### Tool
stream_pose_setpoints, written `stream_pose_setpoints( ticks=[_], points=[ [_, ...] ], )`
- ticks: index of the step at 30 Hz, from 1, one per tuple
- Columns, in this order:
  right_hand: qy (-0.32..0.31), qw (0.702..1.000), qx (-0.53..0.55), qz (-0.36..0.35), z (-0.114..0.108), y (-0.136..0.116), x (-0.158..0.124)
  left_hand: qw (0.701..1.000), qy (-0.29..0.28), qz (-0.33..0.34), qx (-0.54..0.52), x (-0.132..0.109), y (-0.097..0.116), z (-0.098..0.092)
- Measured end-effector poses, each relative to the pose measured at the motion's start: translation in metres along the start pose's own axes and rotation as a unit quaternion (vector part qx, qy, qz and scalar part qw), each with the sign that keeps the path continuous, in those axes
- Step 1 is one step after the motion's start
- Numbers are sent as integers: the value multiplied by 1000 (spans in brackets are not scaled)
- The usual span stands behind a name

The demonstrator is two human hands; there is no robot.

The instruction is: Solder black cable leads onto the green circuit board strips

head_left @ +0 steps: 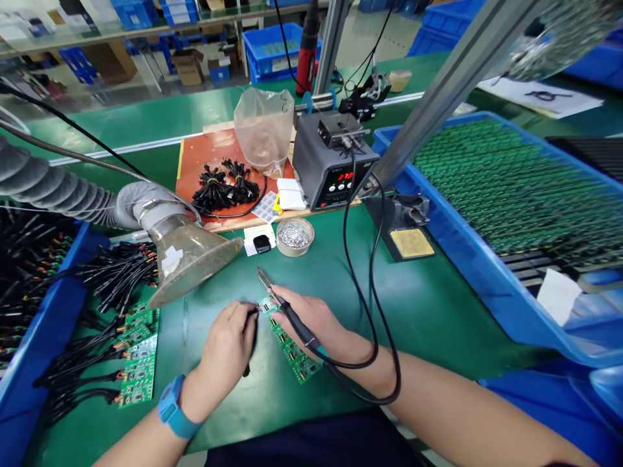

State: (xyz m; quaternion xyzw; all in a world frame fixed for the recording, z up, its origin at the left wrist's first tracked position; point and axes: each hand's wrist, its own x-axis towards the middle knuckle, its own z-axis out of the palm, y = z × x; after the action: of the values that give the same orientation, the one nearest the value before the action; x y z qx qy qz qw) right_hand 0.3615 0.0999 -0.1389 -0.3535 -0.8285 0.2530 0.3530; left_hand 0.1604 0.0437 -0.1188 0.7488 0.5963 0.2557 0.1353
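On the green surface point(341, 292), below the clear fume hood point(195, 259), a narrow circuit board point(292, 353) lies flat between both hands. The right hand point(316, 318) rests on it, grip clamped on a soldering iron point(285, 311). The left hand point(228, 347) has its grip pinched on a black wire point(252, 311) at the board's far end.

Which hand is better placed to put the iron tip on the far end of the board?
Right, probably. The right hand holds the soldering iron, tip raised just beyond the green board's far end. The left hand is busy pinching a black wire at that end.
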Motion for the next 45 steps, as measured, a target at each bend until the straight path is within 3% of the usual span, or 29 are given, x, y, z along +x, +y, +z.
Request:
stream_pose_setpoints(
  ticks=[7, 17, 27, 30, 34, 39, 45],
  points=[
    [-23, 1000, 9, 16, -4, 1, -2, 996, -67, 15, -59, 10, -16, -10],
    [-47, 995, 50, 66, -13, -3, 3, 993, -98, 6, -60, 14, -17, -10],
    [-72, 989, 65, 108, -10, -3, 5, 990, -68, 43, 119, 1, -7, -1],
    [-42, 983, 140, 114, -19, -5, 11, 993, -72, 24, 88, 2, -8, -1],
    [13, 948, 249, 197, -41, -6, 29, 996, -81, 16, 22, 5, -11, -4],
    [-61, 948, 221, 219, -61, 1, 51, 995, -87, 11, -39, 9, -14, -8],
    [-87, 949, 213, 217, -60, 8, 57, 990, -108, 21, -93, 20, -16, -16]
  ],
)
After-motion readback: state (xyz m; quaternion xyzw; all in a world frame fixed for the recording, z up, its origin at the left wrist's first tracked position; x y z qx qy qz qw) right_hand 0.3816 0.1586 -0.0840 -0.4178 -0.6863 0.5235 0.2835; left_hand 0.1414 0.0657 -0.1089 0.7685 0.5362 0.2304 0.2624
